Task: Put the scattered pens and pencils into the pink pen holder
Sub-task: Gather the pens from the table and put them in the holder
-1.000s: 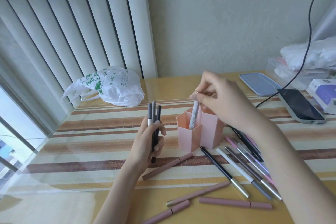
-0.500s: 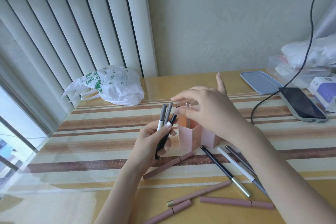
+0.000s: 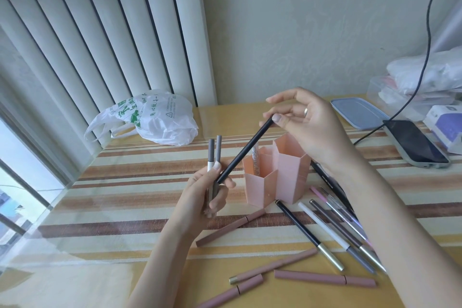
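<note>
The right hand is pinching the upper end of a black pen between thumb and fingertips, its other fingers spreading loosely; a ring is showing on 1 finger. The black pen is slanting down and to the left, its lower end lying inside the left hand. The left hand is curling around 2 grey pens, which are standing nearly upright with their tips pointing away from the camera, just left of the pink pen holder.

The pink pen holder is standing at the centre of the striped table, directly below the right hand, showing 3 hexagonal compartments. 1 patterned silver pen is leaning inside the far-left compartment.

Loose pens are lying near and to the right of the holder. A dusty-pink pen is lying diagonally just near the left hand. A black pen with a gold cap, a white pen with a grey cap and several more pens are fanning out toward the right forearm, which is hiding part of them. 3 further dusty-pink pens are lying at the near edge.

A white plastic bag is sitting far left by the vertical blinds. A phone with a cable, a blue lid and a box are occupying the far right.
</note>
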Motion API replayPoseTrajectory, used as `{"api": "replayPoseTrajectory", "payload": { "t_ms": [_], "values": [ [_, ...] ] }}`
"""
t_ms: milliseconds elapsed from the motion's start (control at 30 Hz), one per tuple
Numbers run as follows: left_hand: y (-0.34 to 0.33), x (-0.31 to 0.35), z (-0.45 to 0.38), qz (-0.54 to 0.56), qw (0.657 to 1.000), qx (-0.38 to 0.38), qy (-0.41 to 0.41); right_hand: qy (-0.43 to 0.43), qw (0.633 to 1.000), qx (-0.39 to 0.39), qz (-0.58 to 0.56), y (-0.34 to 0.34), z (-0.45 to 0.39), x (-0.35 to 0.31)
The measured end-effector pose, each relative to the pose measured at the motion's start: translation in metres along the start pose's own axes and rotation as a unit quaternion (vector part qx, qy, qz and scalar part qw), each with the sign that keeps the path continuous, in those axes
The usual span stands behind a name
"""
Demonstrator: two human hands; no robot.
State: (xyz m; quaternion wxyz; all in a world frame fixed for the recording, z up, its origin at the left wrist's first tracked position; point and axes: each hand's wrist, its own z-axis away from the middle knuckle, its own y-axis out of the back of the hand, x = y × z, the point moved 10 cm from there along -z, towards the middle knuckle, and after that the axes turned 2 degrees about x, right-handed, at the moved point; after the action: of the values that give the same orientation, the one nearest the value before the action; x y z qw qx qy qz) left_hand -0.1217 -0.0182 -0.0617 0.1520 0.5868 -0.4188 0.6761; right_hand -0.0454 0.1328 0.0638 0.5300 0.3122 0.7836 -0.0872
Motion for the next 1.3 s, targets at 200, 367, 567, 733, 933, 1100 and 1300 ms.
{"api": "replayPoseTrajectory", "payload": {
  "t_ms": [200, 367, 567, 733, 933, 1100, 1300],
  "values": [
    [-0.003, 0.001, 0.000, 0.034, 0.999, -0.037, -0.009, -0.027, 0.999, -0.004, -0.023, 0.000, 0.001, 0.006],
    [-0.001, 0.000, 0.001, -0.013, 1.000, -0.021, -0.004, -0.056, 0.998, -0.024, -0.009, -0.008, 0.003, 0.012],
    [0.010, -0.005, -0.003, -0.043, 0.999, 0.028, 0.002, -0.052, 0.995, -0.058, -0.055, -0.015, 0.005, 0.006],
    [0.014, -0.004, -0.002, -0.062, 0.997, 0.049, 0.006, -0.022, 0.997, -0.028, -0.073, -0.010, 0.004, -0.003],
    [0.020, -0.009, -0.007, 0.082, 0.994, 0.064, 0.034, 0.077, 0.993, 0.089, 0.018, 0.030, 0.001, -0.024],
    [0.019, -0.012, -0.008, 0.077, 0.995, 0.062, 0.032, 0.047, 0.974, -0.046, 0.219, -0.019, 0.007, 0.003],
    [0.016, -0.010, -0.008, 0.063, 0.996, 0.050, 0.027, 0.061, 0.945, -0.049, 0.319, -0.017, 0.004, 0.006]
  ]
}}
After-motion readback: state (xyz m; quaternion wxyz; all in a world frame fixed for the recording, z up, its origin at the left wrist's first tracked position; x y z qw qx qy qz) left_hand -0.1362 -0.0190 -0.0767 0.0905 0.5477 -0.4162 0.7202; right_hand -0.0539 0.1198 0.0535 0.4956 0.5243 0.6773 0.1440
